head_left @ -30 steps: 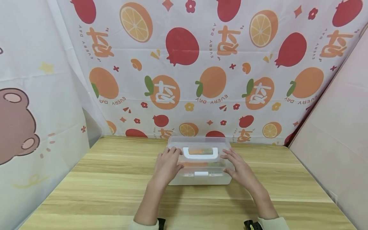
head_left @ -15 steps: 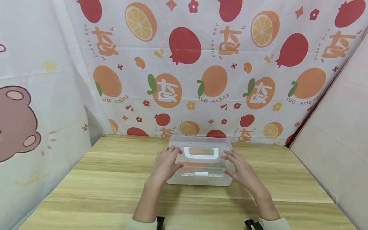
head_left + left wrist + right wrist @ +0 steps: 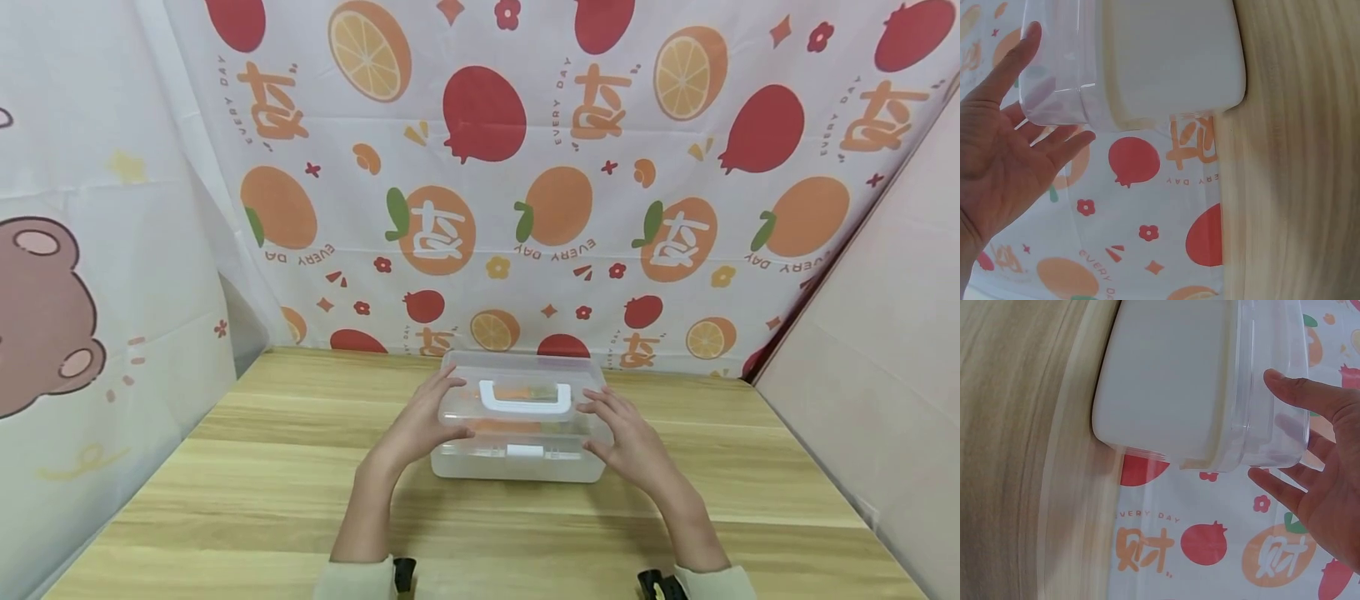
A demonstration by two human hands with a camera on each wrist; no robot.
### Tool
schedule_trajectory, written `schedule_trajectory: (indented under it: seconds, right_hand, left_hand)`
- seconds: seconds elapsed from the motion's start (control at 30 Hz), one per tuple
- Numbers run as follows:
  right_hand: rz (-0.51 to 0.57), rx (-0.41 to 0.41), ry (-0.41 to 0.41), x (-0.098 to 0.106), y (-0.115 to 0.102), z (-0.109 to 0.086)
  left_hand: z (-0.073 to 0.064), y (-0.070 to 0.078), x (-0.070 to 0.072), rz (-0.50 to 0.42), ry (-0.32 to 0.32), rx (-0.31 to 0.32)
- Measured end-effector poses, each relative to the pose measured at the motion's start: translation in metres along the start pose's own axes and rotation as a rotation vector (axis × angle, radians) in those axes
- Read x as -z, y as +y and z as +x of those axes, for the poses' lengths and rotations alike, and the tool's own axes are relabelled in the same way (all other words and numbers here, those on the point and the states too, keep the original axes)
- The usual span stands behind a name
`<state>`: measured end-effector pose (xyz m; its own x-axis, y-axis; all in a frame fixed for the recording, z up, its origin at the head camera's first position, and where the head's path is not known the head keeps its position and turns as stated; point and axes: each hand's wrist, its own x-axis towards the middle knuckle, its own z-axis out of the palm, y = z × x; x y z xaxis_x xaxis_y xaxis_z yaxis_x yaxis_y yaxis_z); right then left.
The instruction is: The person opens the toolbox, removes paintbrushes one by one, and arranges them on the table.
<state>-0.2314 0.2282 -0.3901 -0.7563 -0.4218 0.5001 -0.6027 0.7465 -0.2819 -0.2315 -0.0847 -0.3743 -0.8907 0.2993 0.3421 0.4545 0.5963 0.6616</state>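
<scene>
A translucent storage box point(image 3: 517, 471) with a clear lid sits on the table, its white handle point(image 3: 525, 407) lying on the lid and its white latch point(image 3: 525, 451) facing front. Something orange point(image 3: 504, 427) shows blurred through the lid. My left hand point(image 3: 420, 427) is at the lid's left end, thumb in front, fingers reaching along the side; the left wrist view shows this hand point(image 3: 1010, 153) with fingers spread and fairly straight. On the opposite end, my right hand point(image 3: 632, 442) has its thumb at the front and fingertips by the lid's edge, fingers extended.
The wooden table point(image 3: 247, 492) spreads out on both sides and in front of the box. Close behind it hangs a fruit-print cloth point(image 3: 555, 275). Pale cloth walls stand at the left point(image 3: 150, 275) and right point(image 3: 885, 333).
My left hand has shifted left, from over the lid's left part to its outer side, with its fingers straighter. The right hand stays in place. The box looks nearly unmoved.
</scene>
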Motion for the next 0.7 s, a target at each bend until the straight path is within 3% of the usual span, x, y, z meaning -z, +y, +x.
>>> schedule_trajectory:
  seconds: [0.37, 0.7]
  right_hand:
    - [0.001, -0.001, -0.019, 0.000, 0.002, 0.005]
    - [-0.015, 0.042, -0.032, 0.002, 0.011, 0.010]
  left_hand:
    - [0.007, -0.003, 0.002, 0.006, -0.029, 0.076]
    - [0.012, -0.003, 0.001, 0.014, -0.025, 0.083]
